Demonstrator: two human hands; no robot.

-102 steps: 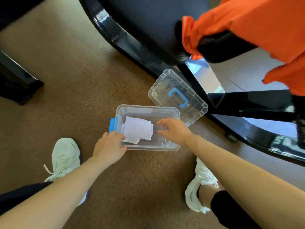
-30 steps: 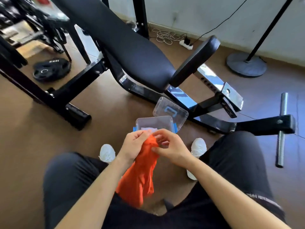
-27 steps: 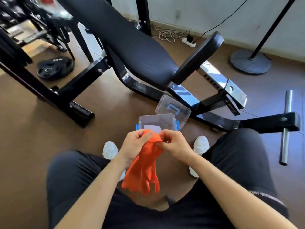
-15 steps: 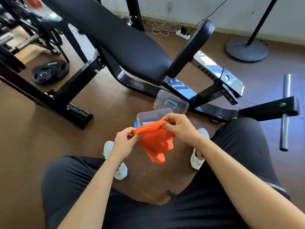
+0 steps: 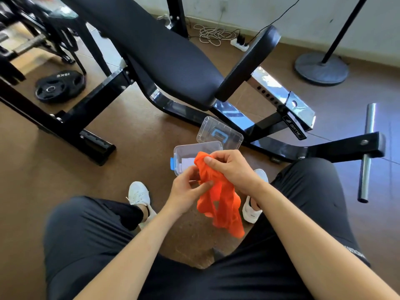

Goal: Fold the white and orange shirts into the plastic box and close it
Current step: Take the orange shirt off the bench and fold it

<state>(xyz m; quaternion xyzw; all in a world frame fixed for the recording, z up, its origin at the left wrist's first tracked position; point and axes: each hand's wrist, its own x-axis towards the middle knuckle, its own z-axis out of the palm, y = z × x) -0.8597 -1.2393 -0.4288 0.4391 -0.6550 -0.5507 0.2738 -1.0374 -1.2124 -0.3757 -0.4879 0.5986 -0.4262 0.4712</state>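
Gripping the top of the orange shirt (image 5: pixel 218 200) at frame centre, the right hand (image 5: pixel 231 169) has its fingers curled over the bunched fabric in the head view. The left hand (image 5: pixel 186 191), just below and to the left, pinches a fold of the same garment between thumb and fingers. The shirt hangs crumpled below both hands, in the air between the person's knees (not yet folded flat).

Directly above the hands in the frame, the plastic box (image 5: pixel 184 150) stands open on the brown floor (image 5: pixel 32 169), with a blue latch on its left wall. The white shirt (image 5: pixel 187 164) lies inside it, partly hidden by the hands. The clear lid (image 5: pixel 219 135), with a blue handle, sits off the box at its upper right corner. A black weight bench (image 5: pixel 164 57) fills the upper centre. A weight plate (image 5: pixel 59 86) lies at the upper left.
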